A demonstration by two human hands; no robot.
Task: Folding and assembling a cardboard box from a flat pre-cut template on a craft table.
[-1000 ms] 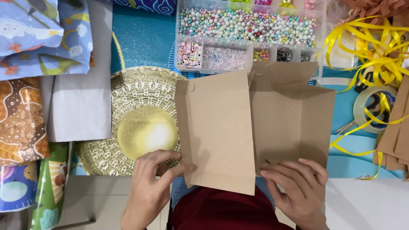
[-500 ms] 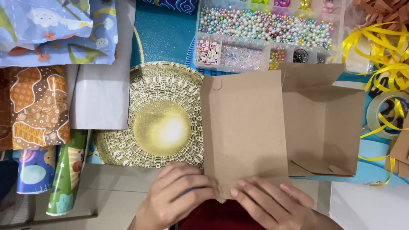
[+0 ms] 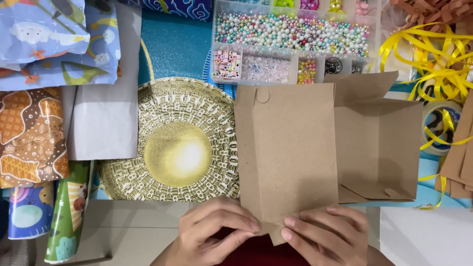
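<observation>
Both hands grip the near edge of the flat kraft box blank (image 3: 290, 152): my left hand (image 3: 214, 231) pinches the near-left corner between thumb and fingers, and my right hand (image 3: 327, 236) presses fingertips onto the bottom tab, the two hands almost touching. I read the blank as lying over the near-middle of the table, its right half opened into a shallow tray shape. Risk, as I judge it: uneven pressure at the corner could crease the panel off its score line, or the tab could tear. A push forward could shove the blank into the bead organiser (image 3: 290, 44) at the far edge. A gold glitter plate (image 3: 172, 143) sits just left of it, touching. Patterned wrapping paper (image 3: 34, 133) covers the left edge; yellow ribbon (image 3: 438, 54) and a tape roll (image 3: 441, 125) crowd the right edge.
</observation>
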